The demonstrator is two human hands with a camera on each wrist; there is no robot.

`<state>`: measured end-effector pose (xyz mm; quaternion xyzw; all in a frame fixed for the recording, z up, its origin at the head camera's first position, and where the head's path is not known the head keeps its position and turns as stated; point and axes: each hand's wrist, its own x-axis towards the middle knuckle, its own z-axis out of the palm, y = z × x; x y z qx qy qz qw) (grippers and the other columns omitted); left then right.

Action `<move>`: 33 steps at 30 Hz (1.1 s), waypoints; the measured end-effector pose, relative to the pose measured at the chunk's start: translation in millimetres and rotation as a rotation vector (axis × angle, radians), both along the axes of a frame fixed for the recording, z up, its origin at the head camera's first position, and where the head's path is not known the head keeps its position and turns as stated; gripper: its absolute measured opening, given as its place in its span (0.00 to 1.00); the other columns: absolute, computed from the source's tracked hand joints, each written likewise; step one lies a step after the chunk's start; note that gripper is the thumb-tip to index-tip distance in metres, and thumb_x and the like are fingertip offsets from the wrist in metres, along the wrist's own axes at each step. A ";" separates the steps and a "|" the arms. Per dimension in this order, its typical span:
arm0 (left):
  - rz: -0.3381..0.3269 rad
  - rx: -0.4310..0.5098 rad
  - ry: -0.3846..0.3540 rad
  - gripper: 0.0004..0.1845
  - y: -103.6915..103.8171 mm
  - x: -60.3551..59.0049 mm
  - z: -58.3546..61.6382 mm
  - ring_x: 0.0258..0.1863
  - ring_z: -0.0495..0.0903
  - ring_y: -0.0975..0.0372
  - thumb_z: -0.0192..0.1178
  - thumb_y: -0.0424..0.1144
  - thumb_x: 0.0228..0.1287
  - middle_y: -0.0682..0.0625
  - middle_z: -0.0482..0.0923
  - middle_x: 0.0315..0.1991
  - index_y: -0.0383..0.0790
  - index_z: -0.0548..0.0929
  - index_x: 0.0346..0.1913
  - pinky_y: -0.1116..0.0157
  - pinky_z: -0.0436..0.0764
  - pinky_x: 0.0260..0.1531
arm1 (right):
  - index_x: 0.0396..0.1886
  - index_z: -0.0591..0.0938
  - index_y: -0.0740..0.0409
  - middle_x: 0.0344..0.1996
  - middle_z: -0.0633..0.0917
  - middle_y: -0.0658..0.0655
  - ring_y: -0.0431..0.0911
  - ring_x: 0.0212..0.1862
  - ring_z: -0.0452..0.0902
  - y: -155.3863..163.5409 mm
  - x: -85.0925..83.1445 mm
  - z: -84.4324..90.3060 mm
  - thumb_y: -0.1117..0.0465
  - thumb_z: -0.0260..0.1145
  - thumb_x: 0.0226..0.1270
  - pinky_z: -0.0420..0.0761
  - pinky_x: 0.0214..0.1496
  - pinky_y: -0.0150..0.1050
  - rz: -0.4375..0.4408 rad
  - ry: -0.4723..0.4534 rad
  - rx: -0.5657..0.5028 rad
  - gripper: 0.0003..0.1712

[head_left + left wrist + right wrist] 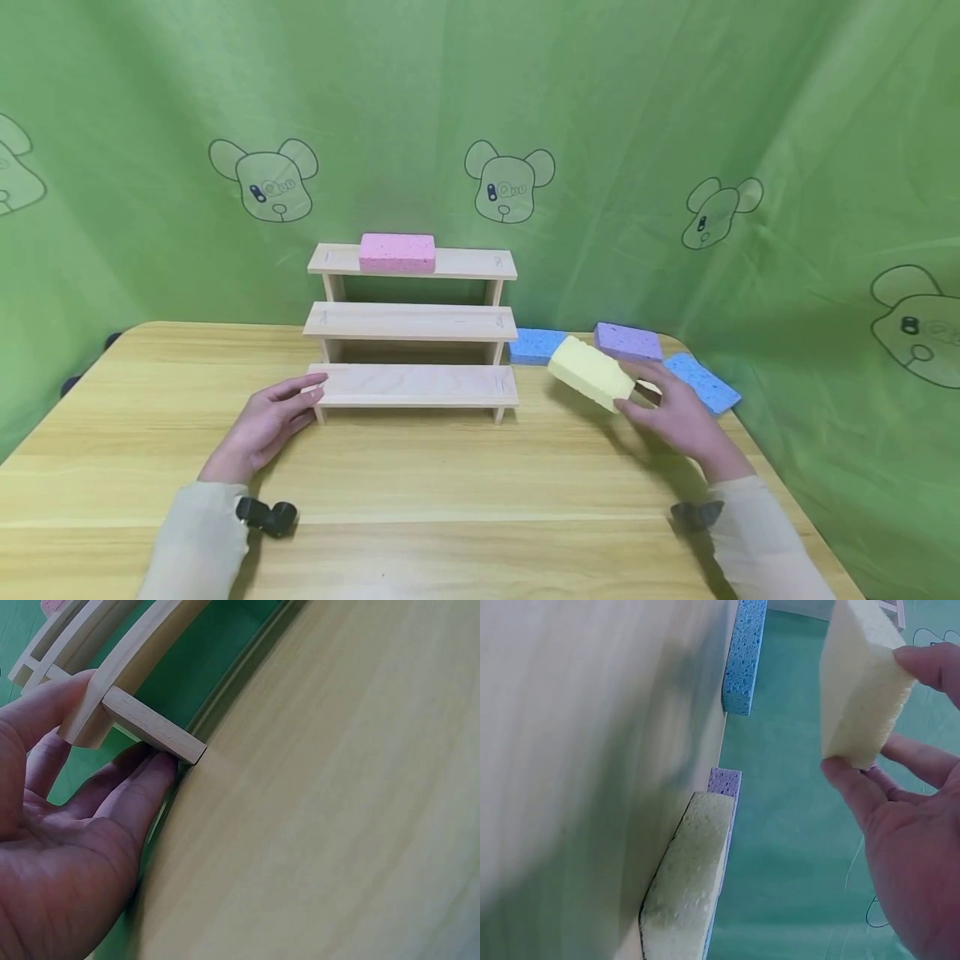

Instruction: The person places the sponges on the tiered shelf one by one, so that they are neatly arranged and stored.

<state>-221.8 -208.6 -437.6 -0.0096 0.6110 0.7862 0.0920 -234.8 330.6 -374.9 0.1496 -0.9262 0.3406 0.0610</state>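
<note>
My right hand [681, 417] pinches one end of a pale yellow sponge [591, 371], thumb on one side and fingers on the other. The sponge is tilted above the table, its shadow below. My left hand [268, 421] grips the left end of the lowest step of a three-step wooden shelf [411, 385]. In the left wrist view, its fingers lie over the step's end and against the shelf leg [154, 726]. A pink sponge [397, 254] rests on the top step, left of the middle.
Right of the shelf lie a blue sponge [536, 346], a purple sponge [628, 342] and another blue sponge [703, 383]. Another pale yellow sponge [690, 874] lies there, largely hidden by my hand in the head view. Green curtains [405, 100] hang behind the wooden table [450, 525].
</note>
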 end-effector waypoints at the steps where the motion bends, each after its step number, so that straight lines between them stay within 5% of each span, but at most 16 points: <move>1: 0.001 -0.002 0.000 0.25 0.0 0.2 0.3 0.50 0.72 0.64 0.59 0.37 0.59 0.45 0.54 0.65 0.34 0.70 0.59 0.66 0.72 0.51 | 0.61 0.69 0.55 0.58 0.68 0.54 0.52 0.58 0.62 -0.9 -0.5 0.8 0.50 0.68 0.54 0.67 0.59 0.46 0.017 0.003 -0.034 0.35; 5: 0.001 -0.005 0.003 0.25 -0.1 0.3 0.4 0.50 0.72 0.65 0.59 0.36 0.59 0.44 0.54 0.65 0.34 0.70 0.59 0.66 0.72 0.51 | 0.59 0.70 0.56 0.57 0.68 0.52 0.48 0.58 0.63 -6.0 -1.6 5.9 0.58 0.68 0.55 0.67 0.58 0.39 0.079 0.027 -0.167 0.31; 12: -0.004 -0.005 0.006 0.26 -0.2 -0.3 0.1 0.50 0.72 0.65 0.59 0.37 0.59 0.44 0.53 0.65 0.32 0.68 0.60 0.66 0.72 0.51 | 0.58 0.70 0.67 0.58 0.67 0.62 0.55 0.58 0.62 -27.6 5.0 32.2 0.70 0.66 0.55 0.65 0.59 0.37 0.171 0.072 -0.316 0.29; 33: -0.008 0.000 0.013 0.25 -1.0 -0.2 -0.9 0.50 0.72 0.64 0.59 0.36 0.59 0.44 0.54 0.65 0.33 0.69 0.59 0.66 0.72 0.51 | 0.59 0.70 0.63 0.57 0.68 0.57 0.49 0.60 0.62 -79.5 -11.3 72.9 0.65 0.66 0.56 0.62 0.63 0.45 0.219 0.045 -0.361 0.29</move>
